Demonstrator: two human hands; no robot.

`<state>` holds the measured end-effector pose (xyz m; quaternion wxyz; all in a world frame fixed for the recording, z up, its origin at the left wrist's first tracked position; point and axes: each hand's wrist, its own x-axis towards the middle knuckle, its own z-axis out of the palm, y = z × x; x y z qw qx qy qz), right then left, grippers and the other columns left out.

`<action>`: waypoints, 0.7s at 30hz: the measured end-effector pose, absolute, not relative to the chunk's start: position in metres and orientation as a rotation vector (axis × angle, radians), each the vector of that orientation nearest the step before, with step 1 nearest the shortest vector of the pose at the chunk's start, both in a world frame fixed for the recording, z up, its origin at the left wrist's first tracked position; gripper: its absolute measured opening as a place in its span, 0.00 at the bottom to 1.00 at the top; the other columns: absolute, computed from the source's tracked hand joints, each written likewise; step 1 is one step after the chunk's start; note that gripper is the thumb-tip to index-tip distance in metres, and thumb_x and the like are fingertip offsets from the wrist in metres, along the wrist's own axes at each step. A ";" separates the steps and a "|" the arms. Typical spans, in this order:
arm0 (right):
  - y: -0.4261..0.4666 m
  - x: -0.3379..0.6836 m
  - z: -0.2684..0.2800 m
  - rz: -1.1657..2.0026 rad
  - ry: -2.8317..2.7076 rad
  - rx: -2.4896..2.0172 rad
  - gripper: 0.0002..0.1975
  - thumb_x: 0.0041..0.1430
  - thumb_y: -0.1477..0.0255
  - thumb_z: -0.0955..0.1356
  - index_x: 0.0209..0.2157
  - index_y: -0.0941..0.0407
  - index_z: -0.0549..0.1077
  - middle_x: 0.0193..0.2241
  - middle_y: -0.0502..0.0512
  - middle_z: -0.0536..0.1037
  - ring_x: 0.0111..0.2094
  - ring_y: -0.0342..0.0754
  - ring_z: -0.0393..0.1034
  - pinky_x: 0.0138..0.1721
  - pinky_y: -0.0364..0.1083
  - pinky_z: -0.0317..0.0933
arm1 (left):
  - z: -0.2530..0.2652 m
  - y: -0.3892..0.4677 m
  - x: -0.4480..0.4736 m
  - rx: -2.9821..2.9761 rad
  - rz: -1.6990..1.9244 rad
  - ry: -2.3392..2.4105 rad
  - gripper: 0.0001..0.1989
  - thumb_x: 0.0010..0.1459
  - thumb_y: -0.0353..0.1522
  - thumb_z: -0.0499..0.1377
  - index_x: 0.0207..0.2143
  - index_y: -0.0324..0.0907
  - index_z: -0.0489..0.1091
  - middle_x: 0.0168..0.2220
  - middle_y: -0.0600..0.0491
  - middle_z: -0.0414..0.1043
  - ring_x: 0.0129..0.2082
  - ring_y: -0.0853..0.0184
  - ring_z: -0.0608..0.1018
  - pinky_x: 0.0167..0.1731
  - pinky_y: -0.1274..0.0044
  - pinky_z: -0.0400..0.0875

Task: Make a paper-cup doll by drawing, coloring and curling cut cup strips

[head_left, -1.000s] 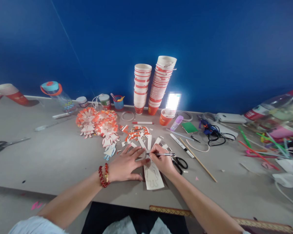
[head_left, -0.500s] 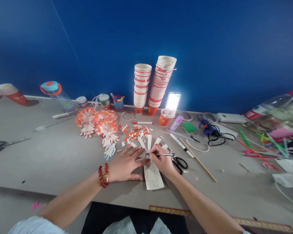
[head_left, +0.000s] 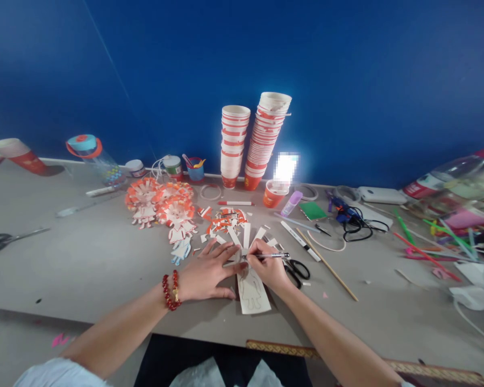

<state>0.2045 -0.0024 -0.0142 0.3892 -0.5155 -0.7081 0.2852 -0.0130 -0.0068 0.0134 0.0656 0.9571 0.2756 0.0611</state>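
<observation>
At a part-hidden drawing [head_left: 252, 293], the left hand [head_left: 205, 273] lies spread, right hand [head_left: 269, 267] gripping a pen [head_left: 277, 256].

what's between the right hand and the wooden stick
In the head view, black scissor handles and a white marker lie between the right hand and the wooden stick.

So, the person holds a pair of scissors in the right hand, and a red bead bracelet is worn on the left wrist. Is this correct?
Not quite: the head view shows a pen, not scissors, in the right hand. The black-handled scissors lie beside that hand. The red bead bracelet is where you say.
</observation>
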 end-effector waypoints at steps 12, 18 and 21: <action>-0.003 0.204 -0.012 0.724 -1.794 -1.320 0.06 0.48 0.77 0.62 0.22 0.54 0.62 0.18 0.45 0.66 0.20 0.42 0.59 0.24 0.41 0.53 | 0.013 -0.007 -0.013 2.902 0.182 0.838 0.34 0.59 0.55 0.51 0.64 0.52 0.54 0.66 0.45 0.50 0.65 0.50 0.55 0.62 0.54 0.44; -0.003 0.205 -0.015 0.722 -1.779 -1.302 0.06 0.49 0.77 0.62 0.21 0.54 0.62 0.18 0.45 0.66 0.20 0.42 0.58 0.24 0.41 0.52 | 0.013 -0.007 -0.013 2.895 0.188 0.835 0.35 0.59 0.54 0.52 0.64 0.51 0.55 0.66 0.44 0.50 0.65 0.50 0.55 0.62 0.53 0.44; -0.003 0.205 -0.015 0.729 -1.764 -1.295 0.06 0.49 0.77 0.62 0.21 0.54 0.62 0.17 0.45 0.64 0.20 0.42 0.58 0.24 0.41 0.51 | 0.014 -0.007 -0.013 2.897 0.190 0.835 0.35 0.58 0.55 0.52 0.64 0.51 0.55 0.66 0.44 0.49 0.65 0.50 0.55 0.62 0.53 0.44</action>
